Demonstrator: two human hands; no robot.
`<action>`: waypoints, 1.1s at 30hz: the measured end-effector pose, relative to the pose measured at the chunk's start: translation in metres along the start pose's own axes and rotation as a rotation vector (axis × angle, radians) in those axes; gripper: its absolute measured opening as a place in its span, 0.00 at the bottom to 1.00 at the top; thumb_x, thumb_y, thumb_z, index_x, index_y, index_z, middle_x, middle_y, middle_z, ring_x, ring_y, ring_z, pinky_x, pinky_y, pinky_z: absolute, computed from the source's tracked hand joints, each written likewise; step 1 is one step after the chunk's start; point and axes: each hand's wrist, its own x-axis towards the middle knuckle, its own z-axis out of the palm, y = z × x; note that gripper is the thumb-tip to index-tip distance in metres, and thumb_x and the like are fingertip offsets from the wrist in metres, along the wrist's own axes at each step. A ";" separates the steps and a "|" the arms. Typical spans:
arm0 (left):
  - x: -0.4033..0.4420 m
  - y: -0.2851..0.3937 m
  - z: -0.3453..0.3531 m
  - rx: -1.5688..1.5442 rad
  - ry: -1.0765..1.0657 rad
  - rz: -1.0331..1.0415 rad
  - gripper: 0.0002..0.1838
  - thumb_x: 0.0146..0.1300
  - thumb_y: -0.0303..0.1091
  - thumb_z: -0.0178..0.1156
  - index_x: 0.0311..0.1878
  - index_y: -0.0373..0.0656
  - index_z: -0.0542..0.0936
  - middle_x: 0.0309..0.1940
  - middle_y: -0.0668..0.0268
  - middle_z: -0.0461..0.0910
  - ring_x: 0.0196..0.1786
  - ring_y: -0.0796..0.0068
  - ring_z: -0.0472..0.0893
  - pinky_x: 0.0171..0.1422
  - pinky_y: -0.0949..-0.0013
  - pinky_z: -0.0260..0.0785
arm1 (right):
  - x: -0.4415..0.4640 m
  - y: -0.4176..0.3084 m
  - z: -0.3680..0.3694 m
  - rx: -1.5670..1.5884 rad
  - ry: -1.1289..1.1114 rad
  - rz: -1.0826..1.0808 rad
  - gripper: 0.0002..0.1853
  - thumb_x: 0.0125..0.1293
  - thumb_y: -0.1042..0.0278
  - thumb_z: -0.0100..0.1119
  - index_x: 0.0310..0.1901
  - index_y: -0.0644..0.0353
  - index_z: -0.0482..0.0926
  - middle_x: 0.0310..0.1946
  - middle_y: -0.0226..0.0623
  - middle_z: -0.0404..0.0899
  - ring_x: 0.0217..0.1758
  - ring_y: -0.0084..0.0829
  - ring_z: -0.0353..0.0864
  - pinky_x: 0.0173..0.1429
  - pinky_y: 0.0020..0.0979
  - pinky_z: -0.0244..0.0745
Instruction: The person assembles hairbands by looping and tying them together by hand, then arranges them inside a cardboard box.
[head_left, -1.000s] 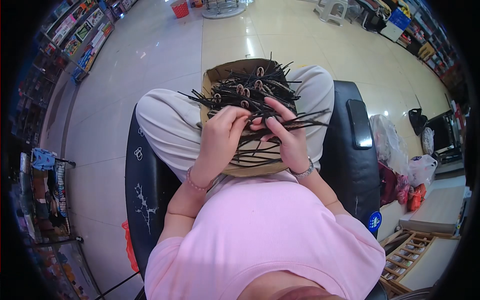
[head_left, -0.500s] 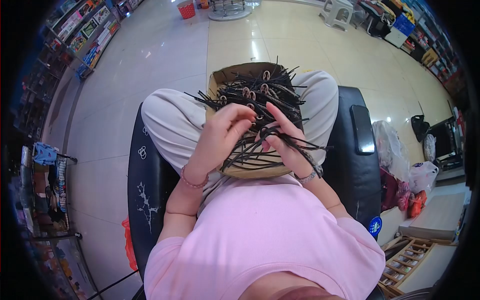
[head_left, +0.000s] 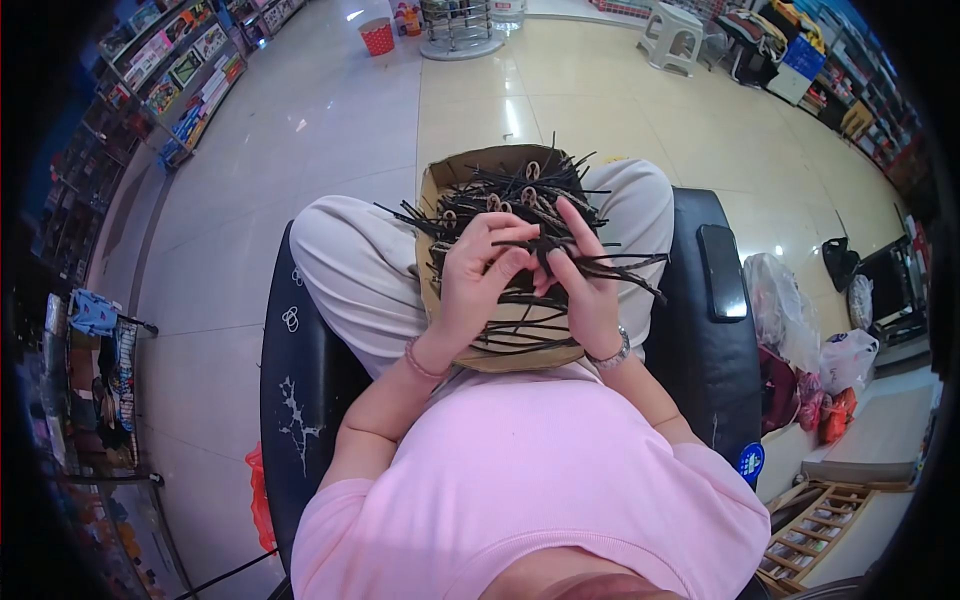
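An open cardboard box rests on my lap, filled with a tangle of black cords, several with small brown oval pieces among them. Above the box my right hand pinches one end of a bundle of black cords between thumb and fingertips. My left hand grips the same bundle from the other side, its index finger raised. Loose cord ends stick out to the right past my left hand. The part between my fingertips is partly hidden.
A phone lies on the black armrest right of me; thin white loops lie on the left one. Plastic bags stand at the right. A white stool, a red bin and shelves are farther off.
My right hand has moved right to meet the left and now pinches the cords too. The view has tilted up slightly, so things sit lower.
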 end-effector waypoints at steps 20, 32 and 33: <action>-0.013 0.023 -0.018 -0.703 -0.161 -0.532 0.06 0.71 0.29 0.57 0.48 0.40 0.78 0.23 0.64 0.77 0.18 0.84 0.66 0.21 0.83 0.58 | -0.008 0.013 -0.015 -0.524 -0.030 -0.357 0.38 0.61 0.88 0.56 0.74 0.64 0.59 0.39 0.39 0.83 0.34 0.23 0.77 0.38 0.20 0.76; -0.018 0.024 -0.020 -0.548 -0.148 -0.516 0.05 0.71 0.28 0.56 0.47 0.41 0.75 0.21 0.63 0.77 0.16 0.83 0.66 0.18 0.84 0.56 | 0.009 0.010 -0.023 -0.769 -0.237 -0.785 0.34 0.55 0.89 0.59 0.67 0.71 0.68 0.41 0.42 0.83 0.35 0.31 0.79 0.38 0.26 0.74; -0.017 0.025 -0.021 -0.563 -0.145 -0.523 0.05 0.71 0.28 0.56 0.47 0.41 0.75 0.21 0.63 0.77 0.16 0.83 0.66 0.18 0.84 0.56 | 0.011 0.011 -0.024 -0.772 -0.250 -0.806 0.34 0.54 0.88 0.60 0.67 0.71 0.69 0.41 0.43 0.82 0.34 0.31 0.78 0.38 0.26 0.74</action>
